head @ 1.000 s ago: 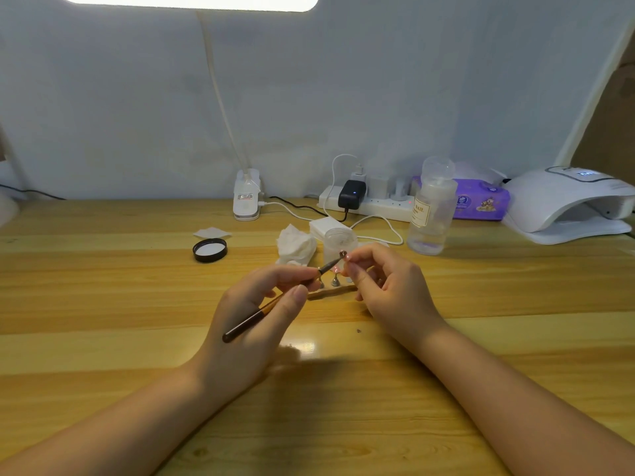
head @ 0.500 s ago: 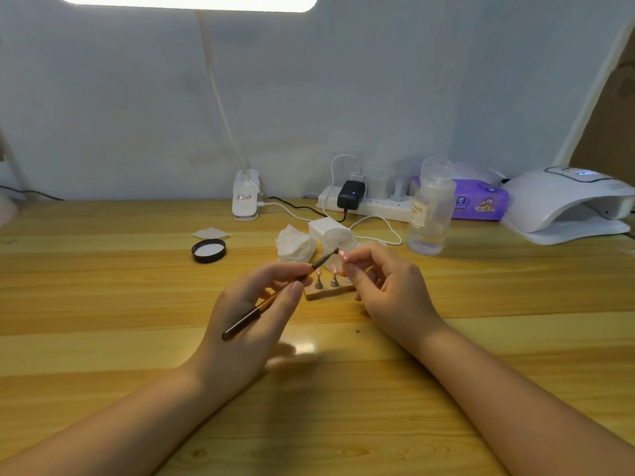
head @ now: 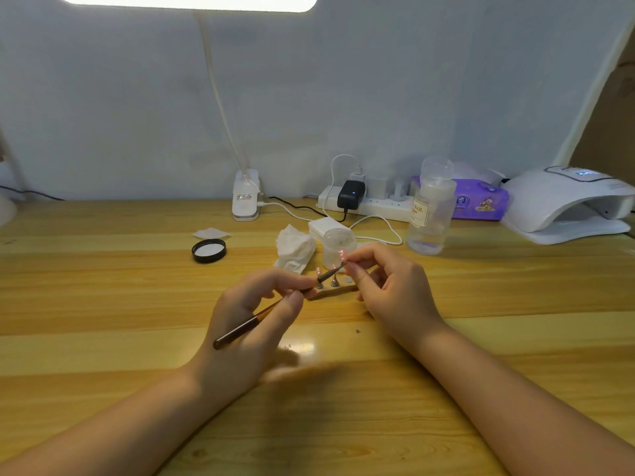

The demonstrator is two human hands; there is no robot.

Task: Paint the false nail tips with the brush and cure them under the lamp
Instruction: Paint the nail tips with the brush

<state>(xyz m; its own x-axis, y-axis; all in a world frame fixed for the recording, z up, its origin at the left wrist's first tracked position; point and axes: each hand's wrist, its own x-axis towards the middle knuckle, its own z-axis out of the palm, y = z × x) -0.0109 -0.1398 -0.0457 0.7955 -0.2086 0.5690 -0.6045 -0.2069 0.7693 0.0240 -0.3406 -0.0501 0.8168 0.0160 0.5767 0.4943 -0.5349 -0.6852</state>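
Note:
My left hand (head: 254,324) grips a thin brown brush (head: 247,326) like a pen, its tip reaching up and right. My right hand (head: 388,286) pinches a small stand with a pink false nail tip (head: 342,255) between thumb and forefinger, and the brush tip touches that nail. Below the two hands a small wooden holder (head: 338,290) carries two more metal stands with pink tips (head: 319,272). The white curing lamp (head: 567,201) stands at the far right of the wooden table (head: 103,338).
A small clear jar (head: 338,247) stands just behind the holder, beside a crumpled tissue (head: 293,249). A black lid (head: 209,250) lies to the left. A clear bottle (head: 429,207), a purple wipes pack (head: 481,201), a power strip (head: 364,204) with cables and a desk lamp clamp (head: 245,197) line the back.
The brush tip has shifted slightly along the nail tip held in my right hand. Both hands stay in nearly the same place.

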